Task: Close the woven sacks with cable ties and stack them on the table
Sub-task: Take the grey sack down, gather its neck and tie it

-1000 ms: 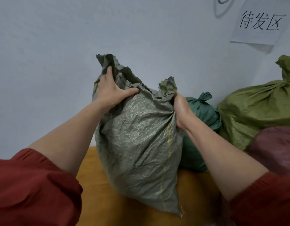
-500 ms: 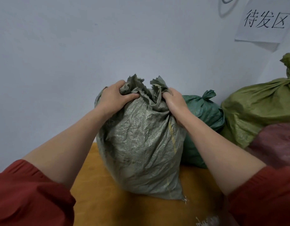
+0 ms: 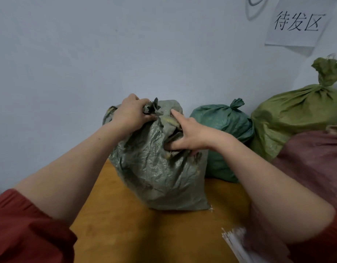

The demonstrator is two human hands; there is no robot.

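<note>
A grey-green woven plastic sack (image 3: 160, 177) stands upright on the orange-brown tabletop (image 3: 126, 224), toward its far edge and close to the pale wall (image 3: 88, 54). The left hand (image 3: 131, 114) is clenched round the sack's gathered mouth, bunching the crumpled fabric into a neck at the top. The right hand (image 3: 192, 137) rests on the sack's upper right side, just below that neck. Its index finger (image 3: 176, 114) is straight and its thumb is spread wide, pressing into a fold (the other fingers are mostly hidden behind the palm).

Just beside the sack, further along the far edge to the right, sits a teal woven sack (image 3: 220, 122) with a tied neck. Beyond it, toward the far right corner, is a larger olive-green woven sack (image 3: 296, 114), also tied. A dull red woven sack (image 3: 315, 158) lies in front of that one at the right edge. Near the tabletop's near right corner lies a blurred bundle of white cable ties (image 3: 238, 242), partly behind the right forearm. A white paper sign (image 3: 298, 23) with handwritten characters hangs on the wall.
</note>
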